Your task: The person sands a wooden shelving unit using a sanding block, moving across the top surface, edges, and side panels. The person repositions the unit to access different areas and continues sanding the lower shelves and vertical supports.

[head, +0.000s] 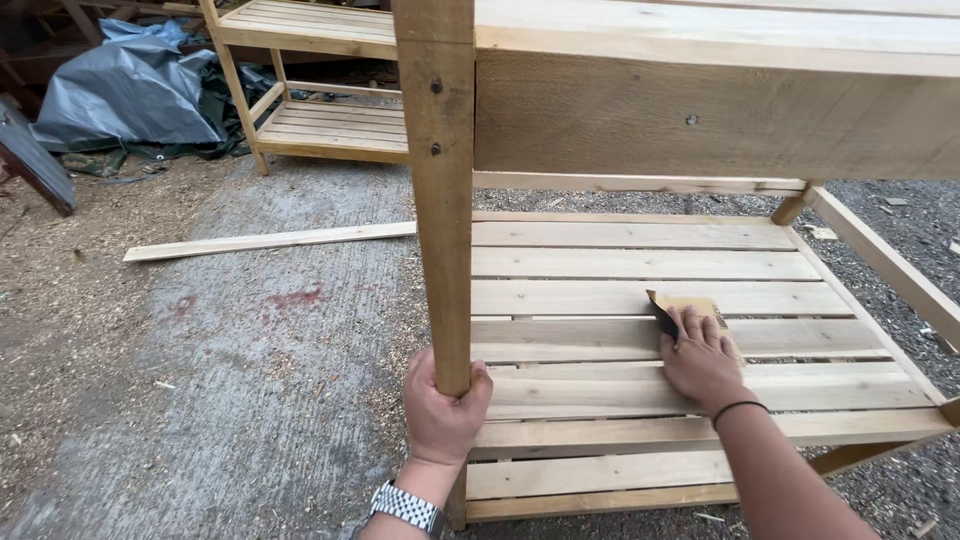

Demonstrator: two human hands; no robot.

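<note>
Sandpaper (684,308): a tan sheet with one dark corner curled up, lying flat on the lower shelf (600,265), on the fourth slat back from the front edge, right of centre.
Right hand (700,362): palm down on the near part of the sheet, so the paper pokes out past the fingertips, away from the person.
Right fingers (693,328): laid close together and flat, pressing the paper onto the wood; no pinch, nothing lifted.
Slat axis: the boards run left to right across the view, and the forearm comes in from the lower right, crossing them at an angle.
Nearer hand: the right one, already on the sheet; the left is well apart, over by the corner.
Left hand (445,405): wrapped around the leg (441,200) low down, just above shelf level.
Left fingers: curled tight about the post, thumb on the right face; a watch (405,506) shows on that wrist.
Leg: upright, at the shelf's front left corner, rising to the top rail (700,110).
Wrist band (738,408): a thin dark loop on the right arm.
Further out: a loose plank (270,241) on the concrete, a second wooden rack (320,90) behind it, a grey tarp (125,90) at far left.
</note>
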